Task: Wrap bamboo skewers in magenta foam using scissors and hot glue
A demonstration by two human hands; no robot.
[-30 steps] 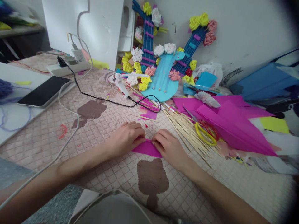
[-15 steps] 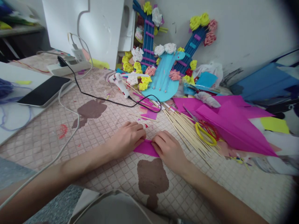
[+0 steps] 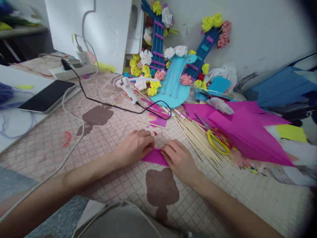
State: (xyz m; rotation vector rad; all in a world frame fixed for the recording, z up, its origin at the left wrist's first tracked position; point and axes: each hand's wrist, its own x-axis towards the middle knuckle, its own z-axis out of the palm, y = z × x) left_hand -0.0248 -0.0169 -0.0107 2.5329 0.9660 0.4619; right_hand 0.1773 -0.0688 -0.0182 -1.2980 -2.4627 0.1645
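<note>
A small piece of magenta paper (image 3: 155, 156) lies on the quilted mat (image 3: 104, 138) in front of me. My left hand (image 3: 135, 147) presses on its left end with the fingers curled together. My right hand (image 3: 179, 158) pinches its right end, fingers closed on the paper's edge. The fingertips of both hands almost meet over the paper. A bundle of thin wooden sticks (image 3: 198, 138) lies just right of my right hand.
Yellow-handled scissors (image 3: 218, 142) and large magenta sheets (image 3: 247, 129) lie to the right. A white glue gun (image 3: 127, 87) with a black cord, a phone (image 3: 47, 96), a power strip (image 3: 73, 71) and blue paper guitars with paper flowers (image 3: 173, 79) stand beyond.
Both hands stay on the magenta paper; my right hand has crept slightly left, covering a little more of the paper.
</note>
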